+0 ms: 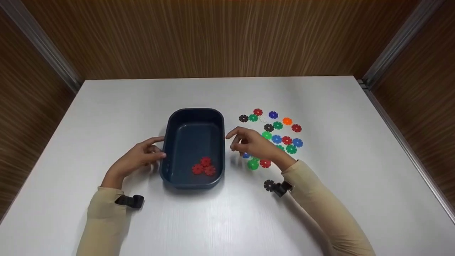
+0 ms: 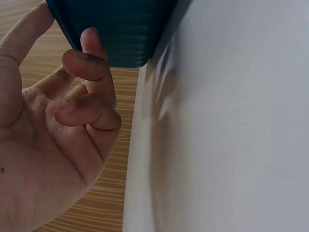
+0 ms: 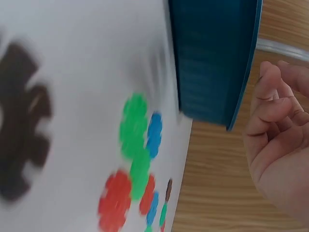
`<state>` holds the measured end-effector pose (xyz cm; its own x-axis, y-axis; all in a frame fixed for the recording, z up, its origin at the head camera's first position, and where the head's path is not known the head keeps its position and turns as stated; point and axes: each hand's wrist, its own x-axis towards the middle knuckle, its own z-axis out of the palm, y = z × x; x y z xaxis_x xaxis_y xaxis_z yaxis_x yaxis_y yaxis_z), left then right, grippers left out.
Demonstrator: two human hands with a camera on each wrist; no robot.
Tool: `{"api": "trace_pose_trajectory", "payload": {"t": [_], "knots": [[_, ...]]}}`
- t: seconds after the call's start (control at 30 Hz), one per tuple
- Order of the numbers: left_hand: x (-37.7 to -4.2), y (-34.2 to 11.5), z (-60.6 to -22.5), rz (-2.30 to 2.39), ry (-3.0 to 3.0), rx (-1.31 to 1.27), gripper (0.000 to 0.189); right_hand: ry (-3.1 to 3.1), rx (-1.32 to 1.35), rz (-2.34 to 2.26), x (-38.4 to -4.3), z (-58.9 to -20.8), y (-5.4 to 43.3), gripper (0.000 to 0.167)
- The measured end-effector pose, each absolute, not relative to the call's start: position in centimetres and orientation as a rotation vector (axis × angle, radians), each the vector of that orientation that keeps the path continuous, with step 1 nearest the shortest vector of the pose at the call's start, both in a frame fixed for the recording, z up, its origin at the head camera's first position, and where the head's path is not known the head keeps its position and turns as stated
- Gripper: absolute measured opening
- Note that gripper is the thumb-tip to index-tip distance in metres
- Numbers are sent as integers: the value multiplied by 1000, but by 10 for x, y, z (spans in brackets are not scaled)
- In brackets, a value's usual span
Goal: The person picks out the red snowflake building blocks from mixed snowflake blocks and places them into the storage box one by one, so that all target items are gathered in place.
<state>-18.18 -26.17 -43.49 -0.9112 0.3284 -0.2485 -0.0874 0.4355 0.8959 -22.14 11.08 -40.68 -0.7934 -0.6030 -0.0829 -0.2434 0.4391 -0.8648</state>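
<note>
White table (image 1: 124,103). The left hand (image 1: 137,156), thumb and fingers apart, touches the tray (image 1: 193,138); three red discs (image 1: 205,162) lie inside. Just beside its right wall hovers the right hand (image 1: 255,143), fingers loosely bent, near coloured discs (image 1: 277,139).

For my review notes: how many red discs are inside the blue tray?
3: the far red disc, the left red disc and the right red disc, clustered toward the person's end of the blue tray. Any underneath would be hidden.
</note>
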Motion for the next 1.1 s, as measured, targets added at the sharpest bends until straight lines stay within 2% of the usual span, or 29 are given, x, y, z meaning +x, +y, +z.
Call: {"api": "trace_pose_trajectory", "payload": {"t": [0.6,1.1], "knots": [[-182,-261,-436,1469,2322,211,67,2369,-690,-1131,-224,-416,181,31],[-182,-262,-435,1489,2284,212,68,2397,-686,-897,-220,-425,207,31]]}}
